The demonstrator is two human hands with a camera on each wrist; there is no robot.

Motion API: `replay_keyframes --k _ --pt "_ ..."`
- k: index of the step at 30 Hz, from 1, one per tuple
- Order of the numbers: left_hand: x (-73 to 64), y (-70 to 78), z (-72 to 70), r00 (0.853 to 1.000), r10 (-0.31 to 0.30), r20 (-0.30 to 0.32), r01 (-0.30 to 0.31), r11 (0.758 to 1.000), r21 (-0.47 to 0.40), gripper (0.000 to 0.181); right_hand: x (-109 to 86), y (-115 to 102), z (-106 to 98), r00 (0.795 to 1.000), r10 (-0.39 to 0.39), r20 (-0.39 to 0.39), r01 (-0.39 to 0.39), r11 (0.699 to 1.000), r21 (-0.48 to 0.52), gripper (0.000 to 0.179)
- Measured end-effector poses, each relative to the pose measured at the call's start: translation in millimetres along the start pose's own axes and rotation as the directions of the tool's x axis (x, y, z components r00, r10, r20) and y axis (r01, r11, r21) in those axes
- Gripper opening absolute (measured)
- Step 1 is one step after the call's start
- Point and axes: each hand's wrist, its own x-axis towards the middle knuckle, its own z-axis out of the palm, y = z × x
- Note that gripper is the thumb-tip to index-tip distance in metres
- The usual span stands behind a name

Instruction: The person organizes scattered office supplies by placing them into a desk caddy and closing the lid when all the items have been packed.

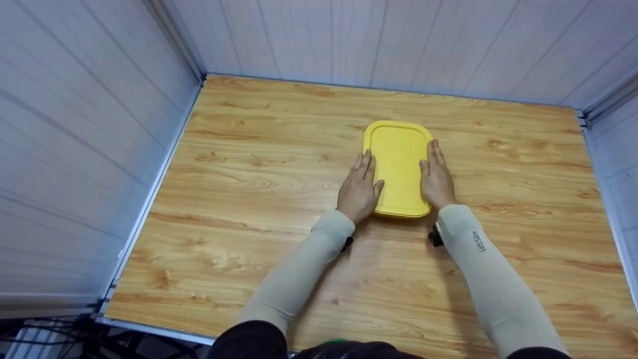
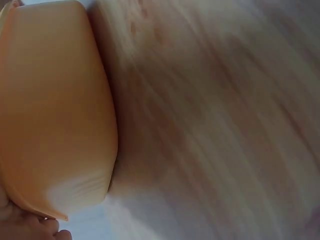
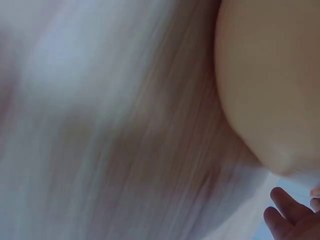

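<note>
A yellow plastic box (image 1: 398,169) with rounded corners and a raised-rim lid lies lengthwise on the wooden tabletop. Along its left edge lies my left hand (image 1: 358,192), fingers straight and pointing away, thumb over the lid. My right hand (image 1: 438,183) flanks the opposite edge, its fingers extended along the side and the thumb at the lid's rim. The left wrist view shows the box's smooth side wall (image 2: 57,110) above the table, with fingertips (image 2: 47,225) at the rim. In the right wrist view, the curved wall (image 3: 275,85) appears beside spread fingers (image 3: 287,205).
The wood-grain table (image 1: 239,199) extends around the box on all sides. Pale panel walls rise at the back (image 1: 349,40), left (image 1: 89,149) and right. Dark cables and a frame (image 1: 114,344) show below the table's front left corner.
</note>
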Motion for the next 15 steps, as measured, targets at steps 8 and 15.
replay_keyframes --k 8,15 --pt "27.3 -12.2 -15.7 1.0 -0.006 0.014 0.006 1.0 0.025 0.067 29.1 -16 -2 1.0 0.021 -0.021 -0.022 0.999 -0.042 0.057" --pt "66.6 -14.9 -38.5 1.0 -0.009 0.02 0.006 0.989 0.147 0.07 47.9 -21 -10 0.998 0.009 -0.058 -0.016 0.991 -0.131 0.064"
